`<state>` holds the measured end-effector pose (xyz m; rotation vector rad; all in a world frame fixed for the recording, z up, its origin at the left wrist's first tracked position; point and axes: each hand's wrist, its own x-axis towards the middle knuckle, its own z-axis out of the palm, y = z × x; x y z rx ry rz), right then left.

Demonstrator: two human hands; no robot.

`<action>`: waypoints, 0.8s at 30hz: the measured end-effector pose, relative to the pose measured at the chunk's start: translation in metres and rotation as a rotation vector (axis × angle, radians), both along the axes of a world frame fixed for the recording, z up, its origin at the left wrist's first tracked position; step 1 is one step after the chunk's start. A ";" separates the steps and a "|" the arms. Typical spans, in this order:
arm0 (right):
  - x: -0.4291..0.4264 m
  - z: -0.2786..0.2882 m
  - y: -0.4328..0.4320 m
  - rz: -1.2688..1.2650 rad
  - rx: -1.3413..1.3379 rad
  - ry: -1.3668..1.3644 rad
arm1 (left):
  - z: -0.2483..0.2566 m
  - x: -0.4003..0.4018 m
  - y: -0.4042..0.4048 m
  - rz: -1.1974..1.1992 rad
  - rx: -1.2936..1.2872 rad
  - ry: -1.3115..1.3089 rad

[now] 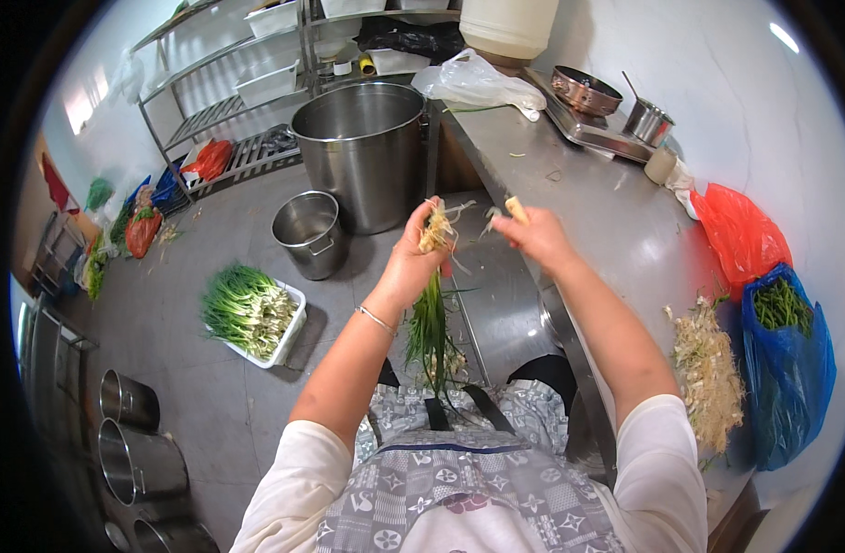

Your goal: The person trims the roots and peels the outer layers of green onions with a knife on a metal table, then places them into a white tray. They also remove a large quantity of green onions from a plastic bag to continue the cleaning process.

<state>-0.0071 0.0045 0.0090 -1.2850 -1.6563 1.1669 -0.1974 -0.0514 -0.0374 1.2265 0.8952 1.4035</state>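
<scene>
A bunch of green onions hangs from my left hand, its pale root ends upward and its green leaves down in front of my apron. Just right of it, above the steel counter's edge, my right hand is closed around a short pale handle, probably a knife's; the blade cannot be made out. Thin pale peelings show between the two hands. On the floor at the left, a white plastic tub holds many green onions with white bulbs.
Steel pots stand on the floor, a large stockpot behind. The steel counter at my right bears a heap of roots and trimmings, a blue bag of greens, a red bag and a scale. A metal rack stands behind.
</scene>
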 end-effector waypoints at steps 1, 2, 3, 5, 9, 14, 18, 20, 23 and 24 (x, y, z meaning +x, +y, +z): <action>0.000 -0.009 -0.005 0.000 0.017 -0.064 | 0.005 0.003 0.003 0.014 0.045 -0.017; 0.000 -0.022 -0.006 0.046 -0.086 0.103 | 0.008 0.007 0.007 0.003 0.030 -0.084; -0.008 -0.022 -0.018 0.054 -0.114 0.145 | 0.008 0.009 0.010 0.037 0.032 -0.116; -0.018 -0.032 -0.035 0.104 -0.087 0.278 | 0.009 0.017 0.016 0.101 0.033 -0.168; -0.028 -0.067 -0.040 0.169 0.131 0.249 | 0.021 0.030 0.019 0.069 -0.061 -0.416; -0.030 -0.058 -0.054 0.222 0.027 0.275 | 0.022 0.026 0.021 0.141 -0.187 -0.680; -0.035 -0.049 -0.064 0.173 -0.131 0.523 | 0.027 0.036 0.005 0.159 -0.118 -0.606; -0.035 -0.049 -0.064 0.171 -0.190 0.587 | 0.025 0.037 -0.002 0.115 0.023 -0.522; -0.034 -0.042 -0.064 0.227 -0.294 0.750 | 0.006 0.019 -0.011 -0.030 -0.014 -0.360; -0.031 -0.040 -0.064 0.243 -0.299 0.777 | 0.006 0.017 -0.017 -0.060 -0.154 -0.346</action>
